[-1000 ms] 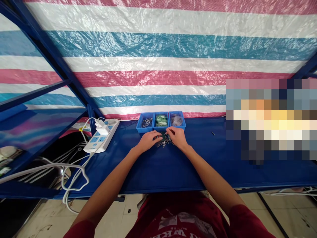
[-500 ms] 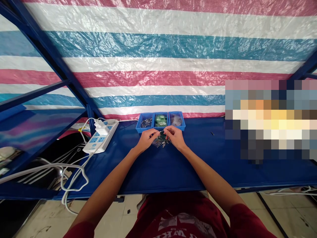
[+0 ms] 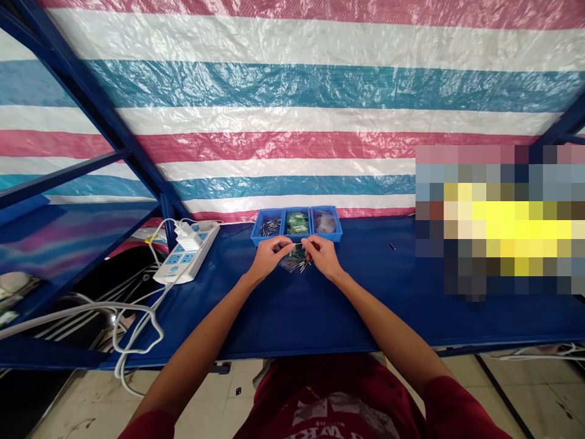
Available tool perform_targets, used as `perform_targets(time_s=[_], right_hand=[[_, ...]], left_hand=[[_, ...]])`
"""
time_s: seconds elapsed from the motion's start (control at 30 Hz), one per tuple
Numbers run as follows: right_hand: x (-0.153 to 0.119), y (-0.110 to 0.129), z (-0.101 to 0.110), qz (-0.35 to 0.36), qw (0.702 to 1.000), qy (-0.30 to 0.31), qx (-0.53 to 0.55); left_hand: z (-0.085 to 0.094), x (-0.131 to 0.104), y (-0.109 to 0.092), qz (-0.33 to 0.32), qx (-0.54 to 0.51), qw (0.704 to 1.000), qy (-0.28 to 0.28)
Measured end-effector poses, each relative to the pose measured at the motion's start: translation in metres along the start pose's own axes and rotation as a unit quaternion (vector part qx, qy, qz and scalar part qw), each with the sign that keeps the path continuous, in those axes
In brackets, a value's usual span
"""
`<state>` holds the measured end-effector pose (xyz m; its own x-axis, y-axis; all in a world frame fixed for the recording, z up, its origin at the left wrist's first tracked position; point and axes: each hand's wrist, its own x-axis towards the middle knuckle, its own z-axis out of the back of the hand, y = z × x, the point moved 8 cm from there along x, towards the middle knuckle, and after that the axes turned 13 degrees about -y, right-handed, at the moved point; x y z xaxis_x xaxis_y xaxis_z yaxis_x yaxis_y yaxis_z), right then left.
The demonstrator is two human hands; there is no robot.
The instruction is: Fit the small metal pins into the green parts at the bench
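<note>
Biggest thing here is the striped sheet [image 3: 301, 85], red, white and blue, shiny and wrinkly, hung behind the far edge of a blue table [image 3: 292, 323]. Blue metal frame [image 3: 98, 110] up the left side, pale floor [image 3: 214, 402] below the near edge, and the far right is pixelated so I can't tell what's there. A white power strip [image 3: 187, 256] sits on the left with a charger [image 3: 189, 239] plugged in, and white cables [image 3: 137, 329] loop off the near left corner. Far middle has three blue bins [image 3: 297, 237] side by side: metal bits in the left one, green stuff in the middle, clear baggy stuff in the right. Just on the near side, the left hand [image 3: 270, 255] and right hand [image 3: 323, 255] have their fingertips pinched on opposite ends of a thin piece [image 3: 298, 244], above a small pile [image 3: 303, 266] of metal bits. One loose bit [image 3: 392, 247] lies well off to the right. Compared with a second ago, the left hand was spread beside the pile and apart from the right; now both pinch the same piece.
</note>
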<state>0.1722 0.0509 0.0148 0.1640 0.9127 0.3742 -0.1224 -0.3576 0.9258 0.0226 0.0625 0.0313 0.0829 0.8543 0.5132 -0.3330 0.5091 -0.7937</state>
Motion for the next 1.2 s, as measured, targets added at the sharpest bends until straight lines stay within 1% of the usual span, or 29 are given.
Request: perform_targets(time_s=[0.13,0.33,0.47,0.53,0.7,0.97,1.2], right_hand=[[0.0,0.0,0.0,0.001,1.0,-0.002,0.012],[-0.002,0.002,-0.004,0.014,0.999,0.017,0.028],[-0.002,0.003,-0.003,0.024,0.999,0.015,0.018],[-0.001,0.003,-0.002,0.028,0.999,0.011,0.011],[-0.001,0.004,-0.001,0.023,1.0,0.012,0.003],[-0.001,0.0,0.0,0.002,1.0,0.004,0.011],[-0.002,0.005,-0.002,0.012,1.0,0.009,0.018]], left_hand=[[-0.001,0.0,-0.003,0.016,-0.014,1.0,0.014],[-0.001,0.0,-0.006,0.034,-0.033,0.999,0.018],[0.001,0.0,0.002,0.048,-0.048,0.998,-0.005],[0.002,0.001,0.005,0.047,-0.053,0.997,-0.016],[0.002,0.001,0.005,0.03,-0.043,0.999,-0.013],[0.002,0.001,-0.001,0.041,-0.041,0.998,-0.003],[0.002,0.001,-0.003,0.051,-0.042,0.998,-0.002]])
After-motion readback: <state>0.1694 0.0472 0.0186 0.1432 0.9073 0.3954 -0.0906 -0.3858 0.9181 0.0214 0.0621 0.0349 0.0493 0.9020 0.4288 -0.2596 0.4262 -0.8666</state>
